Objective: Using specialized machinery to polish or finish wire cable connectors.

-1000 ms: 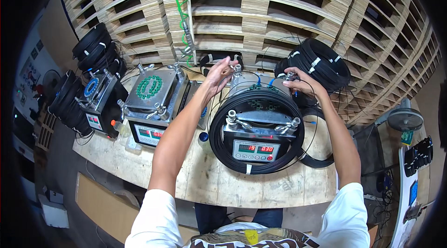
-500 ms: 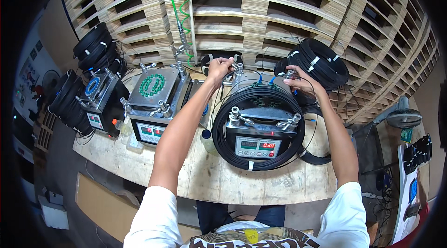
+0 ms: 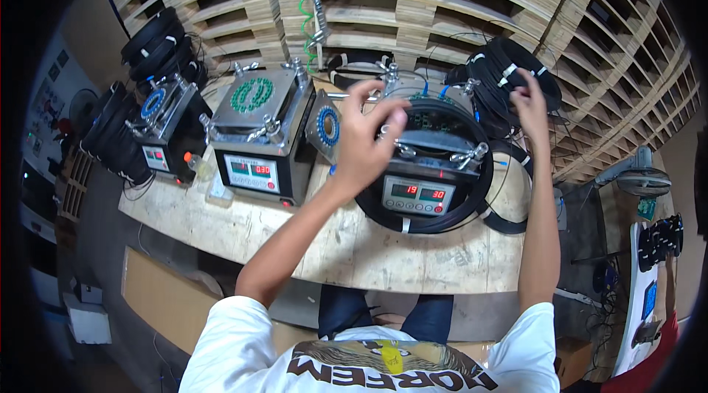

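**Upper-Limb Position and State**

Clock directions refer to the face of the head view. The left forearm (image 3: 299,234) rose from a bent elbow at 7 o'clock and pointed toward 1 o'clock. The left hand (image 3: 365,138) was raised just off centre at 12 o'clock, its fingers curved and parted from the thumb. The right forearm (image 3: 543,223) extended from 4 o'clock and pointed nearly straight to 12 o'clock. The right hand (image 3: 532,109) was raised at 2 o'clock, its fingers bent and spread. Short white sleeves (image 3: 234,334) covered the upper arms. The torso (image 3: 372,367) occupied 6 o'clock.
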### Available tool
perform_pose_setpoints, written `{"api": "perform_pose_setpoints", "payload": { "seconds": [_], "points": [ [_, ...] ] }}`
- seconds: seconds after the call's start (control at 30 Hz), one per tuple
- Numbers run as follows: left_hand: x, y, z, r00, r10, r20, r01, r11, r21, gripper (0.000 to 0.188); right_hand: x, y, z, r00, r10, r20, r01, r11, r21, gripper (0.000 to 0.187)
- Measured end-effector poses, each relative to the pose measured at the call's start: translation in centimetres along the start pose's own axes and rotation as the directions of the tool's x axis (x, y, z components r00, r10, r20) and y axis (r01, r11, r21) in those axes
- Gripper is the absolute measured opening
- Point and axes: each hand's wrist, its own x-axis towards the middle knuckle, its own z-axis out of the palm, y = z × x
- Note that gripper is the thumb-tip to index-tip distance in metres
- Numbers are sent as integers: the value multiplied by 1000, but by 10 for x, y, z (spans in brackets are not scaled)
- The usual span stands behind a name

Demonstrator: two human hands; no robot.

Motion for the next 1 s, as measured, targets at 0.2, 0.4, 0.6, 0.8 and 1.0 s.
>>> {"api": "perform_pose_setpoints", "payload": {
  "seconds": [0.2,0.4,0.6,0.8,1.0],
  "points": [
    [-57,-2,-5,987,-34,156,18,995,102,31,-93,-84,36,914,-343,-215,302,932,-202,27],
    [-66,-24,-19,983,-75,169,99,986,-133,23,-157,-87,71,963,-269,-29,246,916,-315,23],
    [-67,-16,-34,961,-189,203,243,928,-284,23,-165,-80,77,962,-268,-59,239,924,-299,23],
    [-63,-4,-51,880,-417,229,371,903,217,24,-172,-87,75,958,-287,-17,262,895,-360,34],
    [-55,10,-55,988,-102,120,73,971,226,36,-175,-86,75,959,-283,-18,254,886,-389,35]
  ]
}}
